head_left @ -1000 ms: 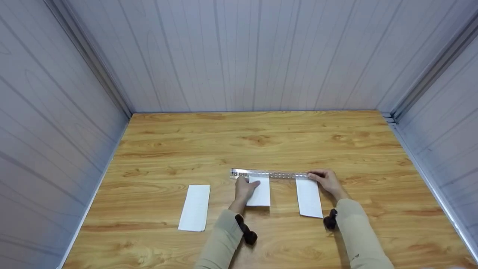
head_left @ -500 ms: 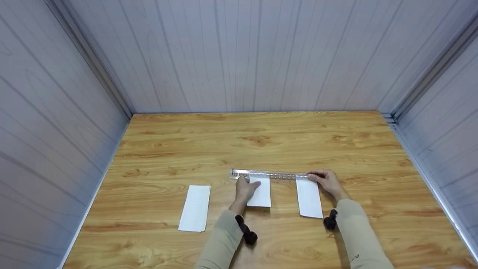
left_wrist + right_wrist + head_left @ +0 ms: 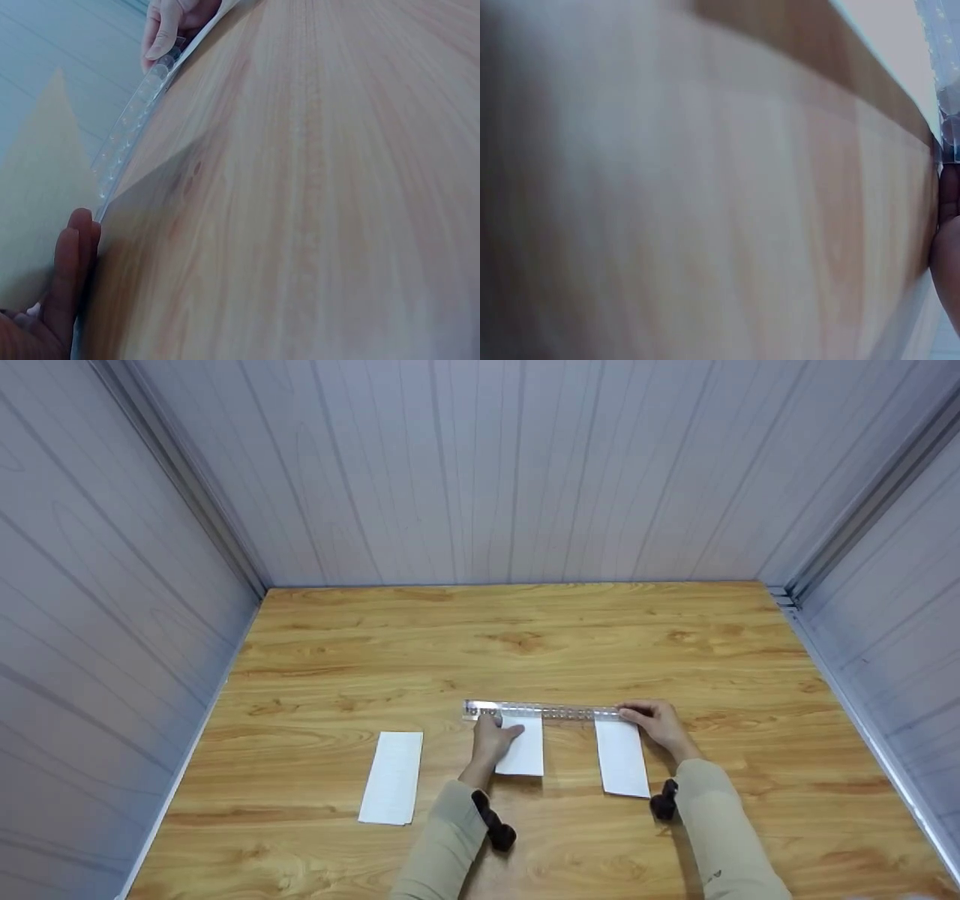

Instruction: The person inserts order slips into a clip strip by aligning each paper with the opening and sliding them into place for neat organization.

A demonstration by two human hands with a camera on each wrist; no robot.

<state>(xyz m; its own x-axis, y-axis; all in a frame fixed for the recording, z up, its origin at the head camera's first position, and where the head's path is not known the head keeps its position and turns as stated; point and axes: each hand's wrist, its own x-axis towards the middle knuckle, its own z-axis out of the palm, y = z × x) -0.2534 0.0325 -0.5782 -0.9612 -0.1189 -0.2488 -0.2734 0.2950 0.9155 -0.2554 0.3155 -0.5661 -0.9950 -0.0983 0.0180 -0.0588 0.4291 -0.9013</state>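
A clear ruler lies crosswise over the upper ends of two narrow white papers. My left hand holds the middle paper, its thumb over the sheet and its fingertips against the ruler near the left end. In the left wrist view, this paper slants up off the table and casts a shadow. My right hand pinches the ruler's right end, beside the top of the right paper. Only part of the right hand shows at the edge of the right wrist view.
Another white paper strip, seemingly a small stack, lies to the left of my left hand. The wood-grain table is bounded by a pale panel wall behind and by walls on both sides.
Almost nothing differs. Both hands keep their places, and the ruler and papers show at most a very slight shift.
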